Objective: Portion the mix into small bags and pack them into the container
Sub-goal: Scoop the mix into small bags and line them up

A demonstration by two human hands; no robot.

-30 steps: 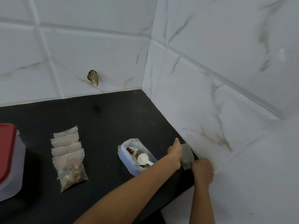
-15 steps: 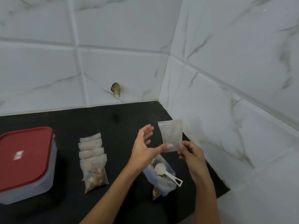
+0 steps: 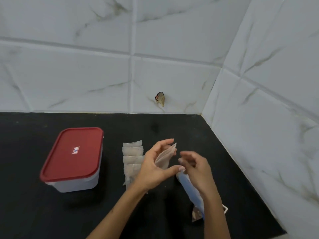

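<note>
While the blurred right hand [image 3: 196,168] hovers with loosely curled fingers, grasping nothing, over the blue mix bag [image 3: 190,190] near the countertop's right edge, the left hand [image 3: 155,164] cradles a small bag [image 3: 165,156] between thumb and spread fingers. Beyond: overlapping filled bags [image 3: 133,152] mid-counter; red-lidded container [image 3: 73,157] closed, left of them.

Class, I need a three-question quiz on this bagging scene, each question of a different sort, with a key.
1. True or false: the red lid is on the container.
2. Which hand holds the empty small bag? A) left hand B) right hand C) neither
3. Fill in: the filled bags lie in a row between the container and the ____ hand.

Key: 1 true; 2 A; 3 left.
</note>
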